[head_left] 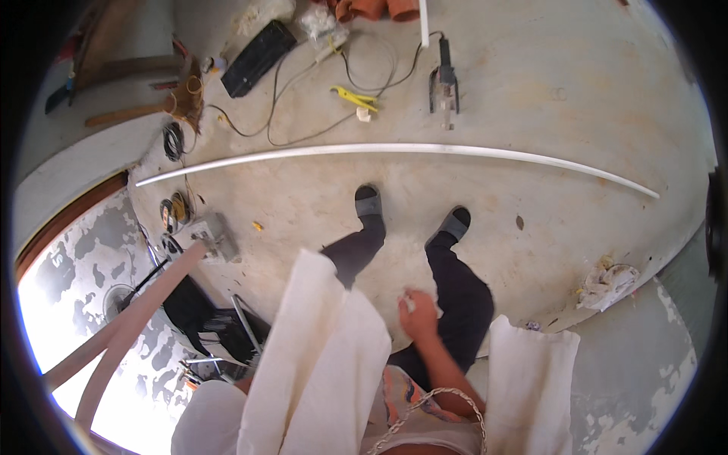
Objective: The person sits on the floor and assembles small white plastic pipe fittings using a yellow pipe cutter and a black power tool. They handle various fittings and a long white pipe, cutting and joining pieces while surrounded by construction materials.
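Observation:
My right hand (pixel 418 315) is held in front of my body, above my dark-trousered leg. Its fingers are curled round a small whitish thing that I cannot make out. My left hand does not show; a hanging white cloth flap (pixel 311 349) covers that side. A second white cloth flap (pixel 531 379) hangs at the right. Beyond my feet, a long thin white pipe (pixel 394 149) lies across the floor. Past it are a yellow-handled cutter (pixel 353 97) with a small white piece (pixel 363 114) beside it, and a corded dark hand tool (pixel 444 80) with a metal end.
A black case (pixel 258 58) and orange pipe fittings (pixel 369 9) lie at the far side. Loose cables (pixel 277 114) cross the floor there. At left stand a wooden chair (pixel 186 91) and a grey block (pixel 216 236). A crumpled plastic bag (pixel 609 287) lies at right.

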Tool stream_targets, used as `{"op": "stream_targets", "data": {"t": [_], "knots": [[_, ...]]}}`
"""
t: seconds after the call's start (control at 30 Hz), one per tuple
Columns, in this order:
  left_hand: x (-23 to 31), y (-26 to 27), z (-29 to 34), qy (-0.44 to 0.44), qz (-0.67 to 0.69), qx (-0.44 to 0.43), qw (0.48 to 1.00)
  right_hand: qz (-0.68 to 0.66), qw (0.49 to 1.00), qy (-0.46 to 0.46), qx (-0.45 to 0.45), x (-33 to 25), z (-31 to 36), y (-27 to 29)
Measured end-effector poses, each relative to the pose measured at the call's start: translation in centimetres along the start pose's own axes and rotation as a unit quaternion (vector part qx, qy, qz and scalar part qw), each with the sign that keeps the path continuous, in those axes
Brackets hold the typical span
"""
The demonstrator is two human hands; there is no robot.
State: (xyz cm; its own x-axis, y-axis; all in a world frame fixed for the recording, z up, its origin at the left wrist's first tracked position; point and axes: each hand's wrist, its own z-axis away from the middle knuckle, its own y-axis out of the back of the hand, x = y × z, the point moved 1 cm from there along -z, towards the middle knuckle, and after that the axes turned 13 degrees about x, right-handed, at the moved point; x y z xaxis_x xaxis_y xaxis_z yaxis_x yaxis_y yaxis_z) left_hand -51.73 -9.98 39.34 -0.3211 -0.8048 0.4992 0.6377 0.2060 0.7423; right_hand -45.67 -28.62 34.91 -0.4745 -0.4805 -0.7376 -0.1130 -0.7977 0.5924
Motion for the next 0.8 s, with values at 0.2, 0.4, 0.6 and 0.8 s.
{"op": "stream_targets", "data": {"t": [0.2,0.4,0.6,0.8], "knots": [[-14.7,3.3,-30.1,-0.003,-0.017,-0.007,1.000,0.230,0.932,0.163,-0.228,9.9,-27.8,-15.1],[-17.3,11.6,-40.5,-0.052,-0.029,0.189,0.980,0.300,0.837,0.455,0.052,10.0,-49.7,-31.9],[-23.9,9.3,-39.9,0.042,-0.042,0.070,0.996,0.281,0.866,0.413,-0.024,10.0,-49.9,-37.3],[-30.8,8.4,-44.6,0.249,0.153,-0.022,0.956,-0.059,0.965,0.021,-0.255,8.0,-49.1,-34.1]]}}
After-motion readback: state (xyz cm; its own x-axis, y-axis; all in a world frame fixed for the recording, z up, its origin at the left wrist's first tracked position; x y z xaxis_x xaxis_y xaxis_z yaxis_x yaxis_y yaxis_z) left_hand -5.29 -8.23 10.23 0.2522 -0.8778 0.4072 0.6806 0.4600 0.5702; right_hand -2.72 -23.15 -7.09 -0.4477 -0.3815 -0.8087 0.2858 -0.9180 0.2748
